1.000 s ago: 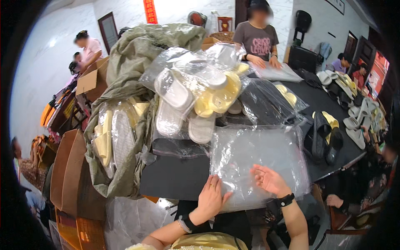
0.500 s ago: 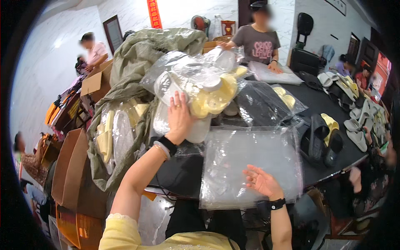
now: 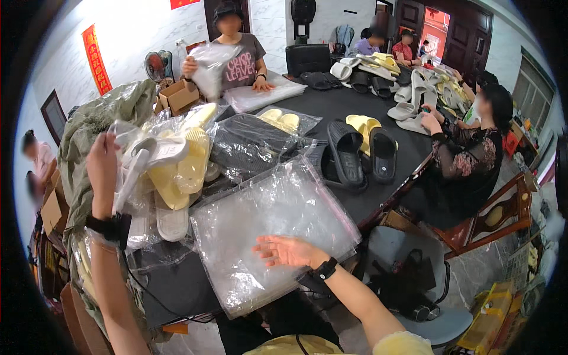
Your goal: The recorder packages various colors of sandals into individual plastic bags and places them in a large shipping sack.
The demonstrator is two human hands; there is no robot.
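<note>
Left hand (image 3: 103,160) grabs bagged slippers (image 3: 163,168) on pile. Right hand (image 3: 290,251) open, flat, fingers spread over clear bags (image 3: 266,219) on black tabletop (image 3: 349,106).

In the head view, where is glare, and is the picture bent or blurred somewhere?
Head view: glare shines on the clear plastic bags under the right hand; the black table edge bends toward the dark round rim; the left hand looks slightly blurred.

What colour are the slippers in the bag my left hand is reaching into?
Pale yellow and white slippers, inside clear plastic; the head view shows them best.
</note>
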